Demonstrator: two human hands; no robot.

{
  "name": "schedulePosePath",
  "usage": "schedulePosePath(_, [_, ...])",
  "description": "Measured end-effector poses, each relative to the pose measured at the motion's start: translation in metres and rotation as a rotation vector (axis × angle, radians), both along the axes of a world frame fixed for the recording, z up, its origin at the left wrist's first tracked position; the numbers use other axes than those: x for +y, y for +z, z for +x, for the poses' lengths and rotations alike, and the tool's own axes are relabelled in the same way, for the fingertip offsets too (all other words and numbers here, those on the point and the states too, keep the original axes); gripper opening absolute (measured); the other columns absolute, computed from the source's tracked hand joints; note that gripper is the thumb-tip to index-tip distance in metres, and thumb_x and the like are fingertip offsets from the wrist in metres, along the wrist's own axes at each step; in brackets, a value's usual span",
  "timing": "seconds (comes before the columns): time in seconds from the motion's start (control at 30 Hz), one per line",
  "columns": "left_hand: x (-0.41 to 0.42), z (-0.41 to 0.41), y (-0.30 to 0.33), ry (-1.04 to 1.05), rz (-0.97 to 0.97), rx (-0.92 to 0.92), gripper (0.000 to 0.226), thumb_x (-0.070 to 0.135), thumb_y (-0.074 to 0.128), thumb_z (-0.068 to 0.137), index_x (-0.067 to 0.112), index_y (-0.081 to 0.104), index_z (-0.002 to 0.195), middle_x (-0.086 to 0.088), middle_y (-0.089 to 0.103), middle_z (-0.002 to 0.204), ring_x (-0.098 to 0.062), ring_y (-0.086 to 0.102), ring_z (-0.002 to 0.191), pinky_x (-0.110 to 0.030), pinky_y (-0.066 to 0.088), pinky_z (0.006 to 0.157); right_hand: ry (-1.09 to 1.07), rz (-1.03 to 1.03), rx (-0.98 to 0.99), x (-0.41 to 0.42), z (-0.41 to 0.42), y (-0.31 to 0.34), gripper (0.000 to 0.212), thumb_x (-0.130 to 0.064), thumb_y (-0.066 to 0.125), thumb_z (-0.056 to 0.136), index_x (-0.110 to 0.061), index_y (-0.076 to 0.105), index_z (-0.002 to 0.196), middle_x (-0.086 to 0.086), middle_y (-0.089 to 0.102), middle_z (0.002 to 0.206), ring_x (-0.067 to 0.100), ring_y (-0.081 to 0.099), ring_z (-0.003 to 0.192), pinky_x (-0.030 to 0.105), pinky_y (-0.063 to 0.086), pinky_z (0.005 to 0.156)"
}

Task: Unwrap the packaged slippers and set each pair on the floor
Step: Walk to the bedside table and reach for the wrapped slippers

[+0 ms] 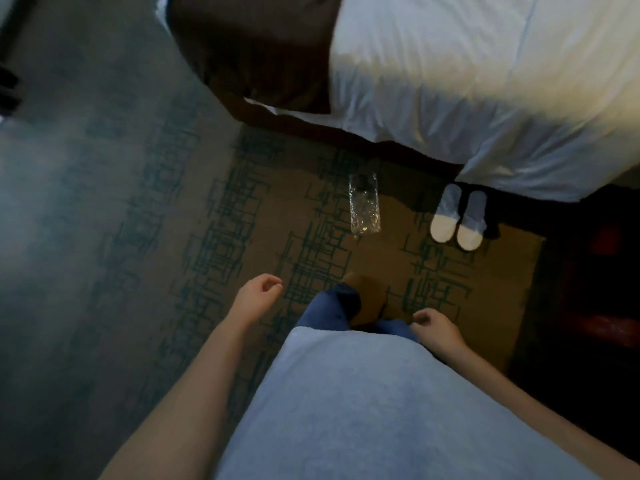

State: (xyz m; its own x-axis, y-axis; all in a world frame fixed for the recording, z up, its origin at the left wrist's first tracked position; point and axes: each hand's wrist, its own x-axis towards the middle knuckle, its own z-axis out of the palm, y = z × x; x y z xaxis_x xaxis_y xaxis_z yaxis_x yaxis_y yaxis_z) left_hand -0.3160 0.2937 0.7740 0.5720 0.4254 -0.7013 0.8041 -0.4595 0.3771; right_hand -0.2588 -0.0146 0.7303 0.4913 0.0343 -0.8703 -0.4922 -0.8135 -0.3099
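A pair of white slippers [458, 218] stands side by side on the carpet at the bed's edge, toes toward me. An empty clear plastic wrapper [364, 208] lies flat on the carpet to their left. My left hand [255, 296] hangs at my side with the fingers loosely curled around nothing. On the other side, my right hand [437, 330] is also loosely curled and empty. Both hands are well short of the slippers and the wrapper.
A bed [467, 81] with a white duvet and a brown runner [256, 46] fills the top of the view. Patterned carpet [194, 216] covers the floor. Dark furniture [595, 299] stands at the right. My foot in a tan shoe [367, 296] is below the wrapper.
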Motion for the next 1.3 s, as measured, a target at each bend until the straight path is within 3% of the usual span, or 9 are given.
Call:
schedulePosePath(0.1, [-0.010,-0.048,-0.001,0.207,-0.039,0.009,0.022,0.017,0.053,0.088,0.010,0.064,0.106,-0.012,0.067,0.107,-0.028,0.065,0.092,-0.032,0.047,0.084,0.160,-0.020,-0.001,-0.004,0.005,0.007,0.035,-0.021,0.052,0.089,-0.013,0.053,0.123,0.010,0.061,0.120,0.020,0.054,0.091,0.028,0.043,0.079])
schedulePosePath(0.23, [-0.045,-0.109,-0.008,0.482,-0.091,-0.022,0.021,0.007,0.051,0.089,0.000,0.063,0.104,-0.020,0.066,0.103,-0.024,0.060,0.080,-0.031,0.047,0.076,0.295,-0.004,-0.043,0.002,0.018,0.012,0.034,-0.023,0.052,0.088,-0.013,0.055,0.121,0.012,0.064,0.114,0.026,0.061,0.096,0.032,0.048,0.077])
schedulePosePath(0.4, [-0.079,-0.166,-0.014,0.623,-0.135,0.022,0.016,0.003,0.052,0.087,0.005,0.065,0.096,-0.016,0.065,0.096,-0.019,0.056,0.085,-0.030,0.045,0.079,0.395,0.040,-0.091,0.031,0.028,0.013,0.034,-0.021,0.053,0.087,-0.011,0.055,0.120,0.014,0.063,0.115,0.030,0.062,0.100,0.035,0.051,0.077])
schedulePosePath(0.6, [-0.065,-0.204,-0.010,0.861,-0.141,-0.007,0.019,0.003,0.044,0.092,0.001,0.059,0.104,-0.008,0.058,0.080,-0.014,0.053,0.064,-0.022,0.037,0.052,0.514,0.037,-0.063,0.064,0.034,0.013,0.033,-0.017,0.051,0.089,-0.009,0.055,0.120,0.013,0.062,0.115,0.030,0.063,0.099,0.033,0.050,0.072])
schedulePosePath(0.77, [-0.032,-0.211,-0.018,0.991,-0.146,-0.028,0.018,0.002,0.041,0.094,0.003,0.058,0.098,-0.006,0.057,0.075,-0.013,0.051,0.062,-0.022,0.036,0.052,0.567,0.009,-0.064,0.113,0.037,0.012,0.029,-0.017,0.050,0.092,-0.009,0.057,0.119,0.010,0.063,0.108,0.025,0.063,0.096,0.028,0.047,0.066])
schedulePosePath(0.93, [0.034,-0.202,-0.022,0.945,-0.192,-0.071,0.022,-0.002,0.046,0.090,0.009,0.059,0.076,-0.002,0.058,0.070,-0.019,0.055,0.069,-0.015,0.044,0.054,0.601,-0.003,-0.067,0.187,0.036,0.005,0.029,-0.018,0.048,0.092,-0.009,0.056,0.119,0.006,0.058,0.100,0.023,0.062,0.091,0.029,0.049,0.070])
schedulePosePath(1.03, [0.106,-0.203,-0.014,0.901,-0.197,-0.050,0.019,0.002,0.042,0.093,0.010,0.055,0.083,-0.002,0.056,0.071,-0.010,0.056,0.052,-0.008,0.034,0.035,0.607,-0.009,-0.094,0.231,0.032,0.004,0.028,-0.017,0.048,0.092,-0.008,0.056,0.118,0.009,0.060,0.107,0.023,0.059,0.096,0.034,0.049,0.086])
schedulePosePath(1.13, [0.188,-0.196,-0.006,0.869,-0.145,-0.082,0.017,0.007,0.041,0.095,0.005,0.058,0.095,-0.001,0.057,0.073,-0.012,0.053,0.058,-0.019,0.036,0.046,0.576,-0.006,-0.142,0.269,0.027,0.004,0.027,-0.016,0.051,0.090,-0.009,0.057,0.116,0.011,0.062,0.114,0.022,0.058,0.097,0.037,0.050,0.091])
schedulePosePath(1.3, [0.287,-0.154,0.004,0.845,-0.058,-0.205,0.025,0.004,0.039,0.095,-0.005,0.057,0.109,-0.011,0.059,0.085,-0.011,0.051,0.061,-0.016,0.042,0.047,0.587,-0.047,-0.118,0.319,0.037,0.008,0.028,-0.018,0.053,0.088,-0.011,0.060,0.114,0.011,0.063,0.116,0.024,0.057,0.101,0.035,0.047,0.091])
